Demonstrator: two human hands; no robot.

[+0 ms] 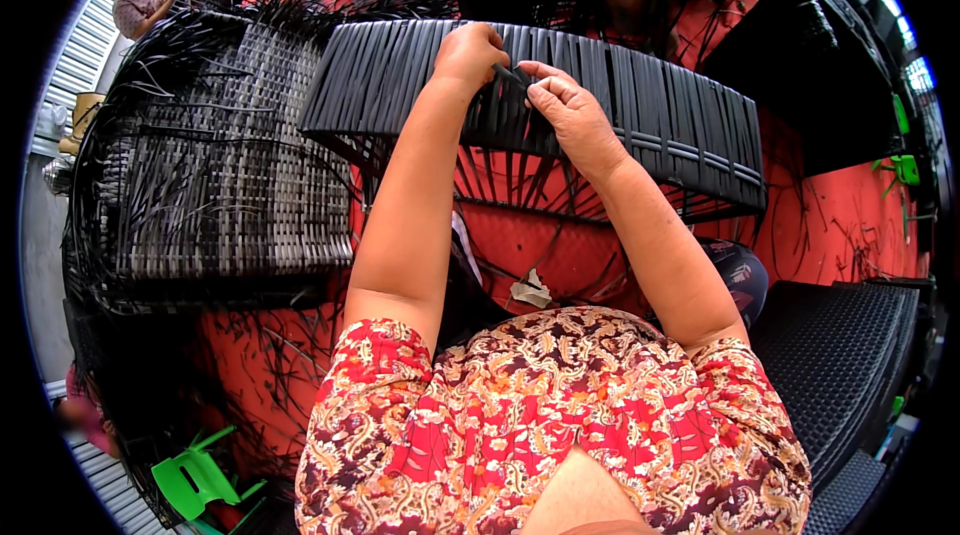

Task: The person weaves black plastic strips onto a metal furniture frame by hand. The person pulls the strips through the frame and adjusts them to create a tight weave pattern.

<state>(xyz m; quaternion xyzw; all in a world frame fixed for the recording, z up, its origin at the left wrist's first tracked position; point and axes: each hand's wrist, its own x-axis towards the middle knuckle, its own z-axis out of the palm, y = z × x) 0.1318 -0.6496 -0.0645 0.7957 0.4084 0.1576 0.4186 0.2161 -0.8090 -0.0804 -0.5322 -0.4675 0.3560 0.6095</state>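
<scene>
Both bare hands work at the upper face of a long black wicker frame, which lies crosswise in front of the person, above a red floor. The left hand is clenched, its curled fingers grasping a thin, flat black strip, and the right hand pinches the same strip near its end between thumb and fingertips. The frame's face is wrapped in close, upright bands with a dull, plastic-looking sheen, a little uneven in spacing; toward its right end, smooth lengthwise strands pass over and under them in a raised weave. Beneath, separate strands run like open bars, the red showing through. To the left stands a larger woven piece, chequered grey and black, with loose fibres bristling along its rounded rim. At the right, dark panels with a fine, bumpy texture lie stacked. A crumpled pale scrap and thin black offcuts litter the floor. Lower left is a moulded green chair. The wearer's blouse carries red, cream and dark paisley; a pale mark on dark cloth near the right forearm is too small to read.
</scene>
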